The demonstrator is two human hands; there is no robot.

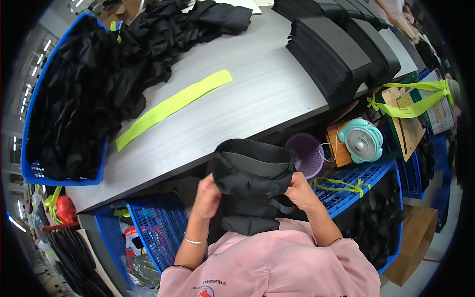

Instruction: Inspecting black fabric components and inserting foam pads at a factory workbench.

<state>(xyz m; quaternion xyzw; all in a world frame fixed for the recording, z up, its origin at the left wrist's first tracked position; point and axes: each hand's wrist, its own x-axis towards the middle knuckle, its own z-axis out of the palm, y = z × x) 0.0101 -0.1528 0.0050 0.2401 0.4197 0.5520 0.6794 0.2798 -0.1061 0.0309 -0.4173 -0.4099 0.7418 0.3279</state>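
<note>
You have a black cloth piece [252,180] up between both hands, just off the bench's [213,111] near edge and over your lap. Your left hand [209,192] pinches its left side, your right hand [300,192] its right, and its upper opening gapes between them. More dark cloth lies below it, against your shirt [277,262].

This piece looks mid-handling, not yet set down; how finished it is, you can't tell from here. Flat black stacks [336,49] stand squared at the bench's right end and seem to be the orderly share. The crumpled black heap [81,94] looks unsorted: it fills the blue basket [102,168] at the bench's left end and spills along the far edge. A lime strip [173,108] lies between heap and near edge.

Below the bench, the right-hand blue crate [346,190] holds dark cloth [373,222]. The left-hand blue crate [154,230] has plastic-wrapped stuff [141,270] beside its slatted wall. The purple bin [312,167] holds something pale, too small to name.
</note>
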